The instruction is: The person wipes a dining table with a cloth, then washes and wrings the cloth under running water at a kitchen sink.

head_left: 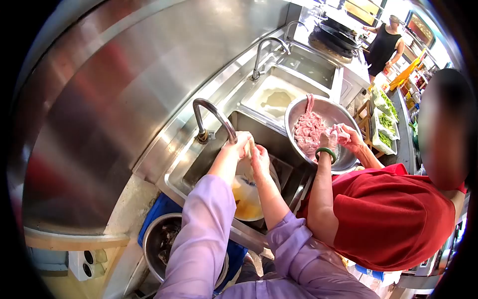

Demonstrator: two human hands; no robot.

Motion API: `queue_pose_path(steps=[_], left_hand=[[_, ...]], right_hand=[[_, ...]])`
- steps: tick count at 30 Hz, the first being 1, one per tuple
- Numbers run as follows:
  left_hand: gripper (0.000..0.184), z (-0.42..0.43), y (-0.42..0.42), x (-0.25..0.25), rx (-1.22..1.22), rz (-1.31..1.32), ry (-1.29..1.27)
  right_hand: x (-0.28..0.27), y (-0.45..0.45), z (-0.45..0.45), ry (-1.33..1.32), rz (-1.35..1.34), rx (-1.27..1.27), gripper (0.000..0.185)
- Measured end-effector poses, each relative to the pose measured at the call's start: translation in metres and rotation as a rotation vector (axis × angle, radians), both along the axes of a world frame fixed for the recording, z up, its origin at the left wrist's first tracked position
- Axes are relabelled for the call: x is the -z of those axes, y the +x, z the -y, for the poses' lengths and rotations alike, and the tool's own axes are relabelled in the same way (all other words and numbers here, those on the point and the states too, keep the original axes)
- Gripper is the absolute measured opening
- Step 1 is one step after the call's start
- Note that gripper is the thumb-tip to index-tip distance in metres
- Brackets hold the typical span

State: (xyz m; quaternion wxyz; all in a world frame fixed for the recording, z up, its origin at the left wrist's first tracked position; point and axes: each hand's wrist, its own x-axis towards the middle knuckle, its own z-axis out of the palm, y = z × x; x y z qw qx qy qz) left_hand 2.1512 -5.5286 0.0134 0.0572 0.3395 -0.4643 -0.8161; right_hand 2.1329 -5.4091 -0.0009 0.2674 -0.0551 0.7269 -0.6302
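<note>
In the head view, my left hand (242,142) is directly at the outlet of the curved faucet (217,115), with its fingers closed. My right hand (259,161) sits just below and to the right, fingers curled. Between the two hands hangs a pale, soft, wet-looking piece (245,167); its exact kind is hard to make out. Under them, in the near sink basin (199,175), stands a bowl (247,205) with yellowish, cloudy liquid and some dark bits. My fingers partly hide what they grip.
On my right, a co-worker in a red top (393,214) handles pink meat strips (309,130) in a large metal bowl (294,107). A metal pot (154,244) stands low at left. Farther off are another faucet (256,57), green vegetables in trays (386,139), and a person in black (382,50).
</note>
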Motion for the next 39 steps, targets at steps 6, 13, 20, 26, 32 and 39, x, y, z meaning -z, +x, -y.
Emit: queue_pose_path(steps=[6, 13, 20, 26, 32, 39], left_hand=[[0.011, 0.008, 0.013, 0.001, 0.167, -0.281, 0.157], [0.024, 0.006, 0.085, -0.065, 0.068, -0.225, -0.022], [0.018, 0.011, 0.111, -0.040, -0.257, -0.103, -0.437], [0.024, -0.029, 0.084, -0.017, -0.446, -0.217, 0.183], [0.043, -0.058, 0.062, -0.059, -0.345, 0.016, -0.016], [0.046, -0.043, 0.067, -0.052, -0.345, -0.157, -0.449]], right_hand=[[-0.003, -0.009, -0.003, 0.011, -0.364, 0.002, 0.045], [-0.028, 0.008, 0.018, -0.229, -0.233, -0.357, 0.037], [-0.056, 0.019, 0.042, -0.159, -0.495, -0.256, 0.031], [-0.063, 0.057, 0.036, 0.078, -0.849, -0.218, 0.034], [-0.077, 0.021, 0.026, 0.264, -0.641, -0.259, 0.037], [-0.068, -0.005, 0.020, 0.150, -0.495, -0.338, 0.040]])
